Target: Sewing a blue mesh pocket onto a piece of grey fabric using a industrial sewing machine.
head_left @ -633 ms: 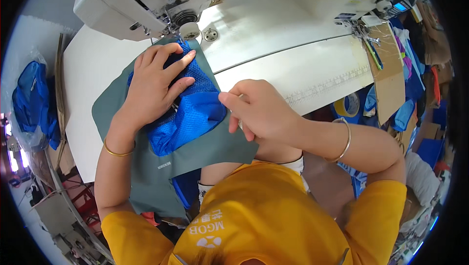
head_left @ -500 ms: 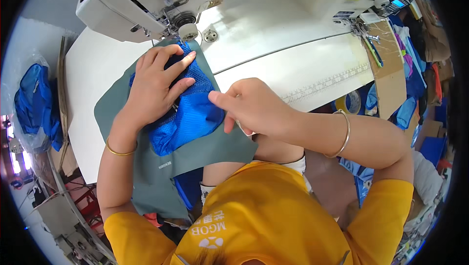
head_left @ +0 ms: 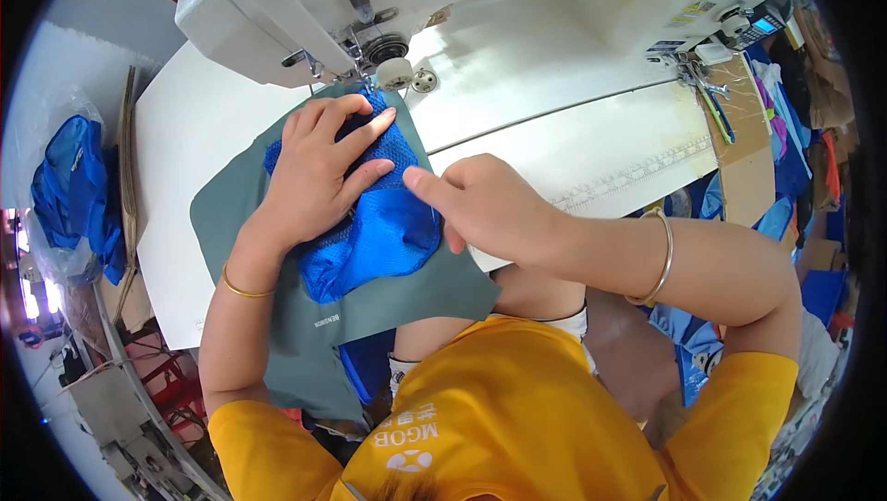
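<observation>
A blue mesh and smooth fabric piece lies over a grey-green fabric panel, their far end beneath the needle area of a white sewing machine. My left hand rests on the blue mesh, fingers spread and extended, the tips close to the presser foot. At the right edge of the layers is my right hand, closed, its thumb on the blue fabric and its other fingers curled, partly out of sight. The near part of the grey-green panel hangs over the table edge onto my lap.
The white tabletop carries a printed ruler strip. Small tools lie at its right end beside cardboard. Blue fabric in clear plastic hangs at the left. More cloth is piled at the right.
The whole view has shifted, so the machine and table appear farther right and slightly lower. My right thumb is a little closer to the mesh; my left hand stays on the fabric.
</observation>
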The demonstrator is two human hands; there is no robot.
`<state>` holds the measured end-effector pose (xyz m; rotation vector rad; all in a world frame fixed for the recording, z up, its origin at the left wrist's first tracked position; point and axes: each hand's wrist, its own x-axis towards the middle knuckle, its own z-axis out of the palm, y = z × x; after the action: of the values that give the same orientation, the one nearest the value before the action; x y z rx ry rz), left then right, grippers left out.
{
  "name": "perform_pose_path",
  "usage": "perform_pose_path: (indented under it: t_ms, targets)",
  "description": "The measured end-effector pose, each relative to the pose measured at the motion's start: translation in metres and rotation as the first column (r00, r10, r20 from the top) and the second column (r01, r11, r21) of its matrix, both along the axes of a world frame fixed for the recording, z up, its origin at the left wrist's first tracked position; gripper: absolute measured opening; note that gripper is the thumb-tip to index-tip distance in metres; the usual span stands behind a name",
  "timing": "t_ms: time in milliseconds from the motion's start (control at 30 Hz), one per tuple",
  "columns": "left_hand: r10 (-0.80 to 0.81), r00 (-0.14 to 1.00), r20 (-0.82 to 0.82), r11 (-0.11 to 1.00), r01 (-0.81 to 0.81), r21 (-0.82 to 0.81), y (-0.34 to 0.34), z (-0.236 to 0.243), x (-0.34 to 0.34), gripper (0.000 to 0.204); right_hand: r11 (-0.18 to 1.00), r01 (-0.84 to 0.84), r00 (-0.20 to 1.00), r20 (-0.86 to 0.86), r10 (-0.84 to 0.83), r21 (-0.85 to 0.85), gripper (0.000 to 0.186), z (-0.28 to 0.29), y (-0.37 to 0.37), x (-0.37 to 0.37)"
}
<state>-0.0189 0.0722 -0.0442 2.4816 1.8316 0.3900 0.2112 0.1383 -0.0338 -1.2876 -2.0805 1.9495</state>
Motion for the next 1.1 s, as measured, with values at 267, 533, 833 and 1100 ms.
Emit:
perform_pose_path:
  t_ms: [267, 533, 833, 1100]
  targets:
    - [0.007, 0.999, 0.039, 1.000, -0.008, 0.022, 0.001, -0.004, 0.001, 0.049, 0.916, 0.046, 0.999, 0.024, -0.040, -0.398, 0.039, 0.011, 0.004, -0.016]
    - [-0.100, 0.994, 0.050, 0.995, 0.100, -0.001, -0.008, 0.019, 0.004, 0.032, 0.897, 0.040, 0.999, 0.020, -0.035, -0.440, 0.036, -0.006, 0.001, -0.015]
    - [-0.115, 0.992, 0.051, 0.981, 0.122, -0.154, -0.014, 0.032, 0.027, 0.038, 0.973, -0.229, 0.968, -0.108, 0.225, -0.025, 0.045, -0.022, 0.009, -0.014]
    - [-0.092, 0.995, -0.036, 0.983, 0.085, -0.160, -0.021, 0.035, 0.036, 0.058, 0.415, -0.343, 0.883, 0.139, 0.448, 0.843, 0.021, -0.024, -0.024, 0.045]
